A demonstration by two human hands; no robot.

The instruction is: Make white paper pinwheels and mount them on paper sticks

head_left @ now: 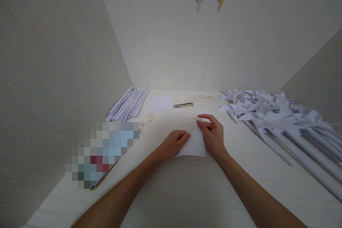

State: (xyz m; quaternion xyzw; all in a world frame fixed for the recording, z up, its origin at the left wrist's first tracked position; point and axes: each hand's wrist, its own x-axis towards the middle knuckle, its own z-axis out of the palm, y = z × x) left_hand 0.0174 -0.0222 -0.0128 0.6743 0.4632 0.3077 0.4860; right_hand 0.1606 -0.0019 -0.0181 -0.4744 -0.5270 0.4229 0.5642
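While the tabletop (162, 203) carries pinwheels (248, 114) along its right edge, two arms (248, 185) converge from its near edge. The left hand (173, 144) and right hand (214, 134), slightly apart, are clamped on a sheet (196, 145) mid-tabletop. Bending it seems the step in hand, which calls for light, even pinches.

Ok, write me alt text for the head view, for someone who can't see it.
A left hand grips a piece of white paper, the right hand at its edge, over a pale table. Beyond, from left, lie paper tubes, a white paper square and snips; paper pinwheels on sticks are piled to the right.
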